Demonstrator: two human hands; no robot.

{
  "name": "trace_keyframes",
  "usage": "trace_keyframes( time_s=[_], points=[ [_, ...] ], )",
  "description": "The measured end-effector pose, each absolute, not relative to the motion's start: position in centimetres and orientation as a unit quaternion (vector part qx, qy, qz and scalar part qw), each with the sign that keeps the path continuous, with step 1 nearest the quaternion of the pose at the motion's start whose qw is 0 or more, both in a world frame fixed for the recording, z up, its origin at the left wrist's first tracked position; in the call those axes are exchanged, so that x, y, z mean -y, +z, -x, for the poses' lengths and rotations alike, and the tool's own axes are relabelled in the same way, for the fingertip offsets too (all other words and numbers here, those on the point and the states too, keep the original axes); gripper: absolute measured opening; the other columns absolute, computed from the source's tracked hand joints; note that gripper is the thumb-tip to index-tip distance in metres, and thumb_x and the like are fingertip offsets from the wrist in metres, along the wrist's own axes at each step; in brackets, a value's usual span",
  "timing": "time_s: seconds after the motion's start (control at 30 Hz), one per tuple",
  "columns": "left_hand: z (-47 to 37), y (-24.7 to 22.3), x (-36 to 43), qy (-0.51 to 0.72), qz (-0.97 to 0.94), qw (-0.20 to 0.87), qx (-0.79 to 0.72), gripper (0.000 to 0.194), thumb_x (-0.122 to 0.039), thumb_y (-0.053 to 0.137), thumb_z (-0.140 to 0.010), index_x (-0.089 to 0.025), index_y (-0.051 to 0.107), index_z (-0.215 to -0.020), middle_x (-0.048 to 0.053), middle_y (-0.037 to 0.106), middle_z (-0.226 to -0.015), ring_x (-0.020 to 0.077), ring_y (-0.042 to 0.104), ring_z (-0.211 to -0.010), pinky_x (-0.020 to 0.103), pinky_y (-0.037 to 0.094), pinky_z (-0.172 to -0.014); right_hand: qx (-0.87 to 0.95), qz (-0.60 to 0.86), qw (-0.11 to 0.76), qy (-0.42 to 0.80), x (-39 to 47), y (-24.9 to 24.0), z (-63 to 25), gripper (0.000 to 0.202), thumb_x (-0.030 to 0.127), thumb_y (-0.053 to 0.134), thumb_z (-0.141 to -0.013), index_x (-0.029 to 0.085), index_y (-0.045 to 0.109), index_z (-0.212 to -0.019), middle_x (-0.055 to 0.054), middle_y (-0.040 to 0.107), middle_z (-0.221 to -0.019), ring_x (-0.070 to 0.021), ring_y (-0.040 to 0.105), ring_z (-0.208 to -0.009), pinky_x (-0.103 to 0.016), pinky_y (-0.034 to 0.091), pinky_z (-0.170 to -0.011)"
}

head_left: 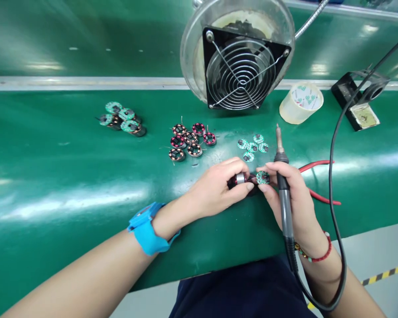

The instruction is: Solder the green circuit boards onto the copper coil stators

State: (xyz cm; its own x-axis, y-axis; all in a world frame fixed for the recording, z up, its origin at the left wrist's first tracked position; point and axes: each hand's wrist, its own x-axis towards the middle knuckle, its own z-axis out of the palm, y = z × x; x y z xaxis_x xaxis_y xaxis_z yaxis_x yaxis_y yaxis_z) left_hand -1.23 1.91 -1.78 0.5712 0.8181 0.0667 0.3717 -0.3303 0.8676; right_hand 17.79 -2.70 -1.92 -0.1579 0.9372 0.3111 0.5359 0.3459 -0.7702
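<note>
In head view, over green desk (69, 176): silver-banded coil (240, 178), grasped in left hand (219, 187). At its 3 o'clock, just beside: round circuit board (262, 177), pinched by right hand (297, 194), which also grasps soldering iron (285, 205), tip toward 12 o'clock. At 12 o'clock from coil: five loose boards (252, 148); fan (242, 82), farther. At 10 o'clock: seven coil rings (190, 138), clustered; four board-topped coils (126, 114) beyond. At 1 o'clock: tape roll (293, 110).

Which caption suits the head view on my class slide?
Left hand holds a metallic part; right hand, a circuit board and soldering iron.
</note>
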Motion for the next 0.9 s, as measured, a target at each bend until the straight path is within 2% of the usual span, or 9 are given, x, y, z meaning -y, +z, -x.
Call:
trace_keyframes(
  time_s=[0.13, 0.3, 0.4, 0.67, 0.8, 0.9],
  points=[
    [1.4, -1.6, -1.6, 0.308, -0.74, 0.45, -0.395, 0.024, -0.023, 0.059, -0.088, -0.013, 0.067, -0.108, 0.006, 0.058, -0.094, 0.0174, 0.056, -0.091, 0.032, 0.046, -0.083, 0.732, 0.495, 0.42, 0.204, 2.6, -1.7, -17.8, 0.042, 0.014, 0.064, -0.089, 0.028, 0.051, -0.126, -0.003, 0.068, -0.113, -0.0164, 0.067, -0.096, -0.031, 0.057, -0.087],
    [1.4, -1.6, -1.1, 0.3, -0.513, 0.69, -0.414, 0.034, -0.024, 0.063, -0.084, -0.018, 0.068, -0.117, 0.004, 0.066, -0.1, 0.0123, 0.06, -0.075, 0.029, 0.051, -0.072, 0.784, 0.45, 0.396, 0.163, 2.8, -1.5, -17.6, 0.045, 0.014, 0.064, -0.089, 0.028, 0.049, -0.129, -0.005, 0.071, -0.114, -0.0206, 0.069, -0.101, -0.035, 0.059, -0.084],
    [1.5, -1.4, -0.9, 0.295, -0.389, 0.783, -0.386, 0.031, -0.027, 0.068, -0.083, -0.02, 0.071, -0.113, 0.003, 0.071, -0.101, 0.0119, 0.065, -0.077, 0.028, 0.054, -0.077, 0.806, 0.433, 0.38, 0.137, 2.9, -1.5, -17.4, 0.042, 0.014, 0.061, -0.09, 0.026, 0.049, -0.128, -0.007, 0.073, -0.109, -0.0232, 0.069, -0.101, -0.038, 0.059, -0.081],
    [0.6, -0.7, -0.2, 0.298, -0.299, 0.829, -0.367, 0.021, -0.026, 0.069, -0.083, -0.017, 0.077, -0.101, 0.004, 0.076, -0.094, 0.0117, 0.067, -0.075, 0.026, 0.055, -0.076, 0.823, 0.394, 0.396, 0.105, 2.9, -1.6, -17.0, 0.046, 0.012, 0.06, -0.09, 0.026, 0.045, -0.131, -0.01, 0.072, -0.112, -0.0232, 0.069, -0.101, -0.041, 0.057, -0.082],
    [0.2, -0.7, 0.1, 0.316, -0.319, 0.809, -0.38, 0.022, -0.021, 0.061, -0.086, -0.016, 0.076, -0.102, 0.003, 0.076, -0.097, 0.0104, 0.066, -0.074, 0.027, 0.054, -0.08, 0.827, 0.43, 0.353, 0.078, 2.9, -1.7, -16.7, 0.043, 0.017, 0.06, -0.091, 0.026, 0.047, -0.13, -0.008, 0.072, -0.111, -0.0233, 0.067, -0.097, -0.039, 0.055, -0.08],
    [0.1, -0.9, 0.3, 0.325, -0.335, 0.794, -0.39, 0.023, -0.023, 0.056, -0.089, -0.015, 0.073, -0.102, 0.004, 0.074, -0.099, 0.0112, 0.066, -0.077, 0.03, 0.054, -0.085, 0.827, 0.459, 0.319, 0.06, 2.9, -1.9, -16.6, 0.038, 0.019, 0.057, -0.093, 0.024, 0.049, -0.13, -0.007, 0.072, -0.109, -0.0223, 0.065, -0.093, -0.037, 0.054, -0.077]
  ],
)
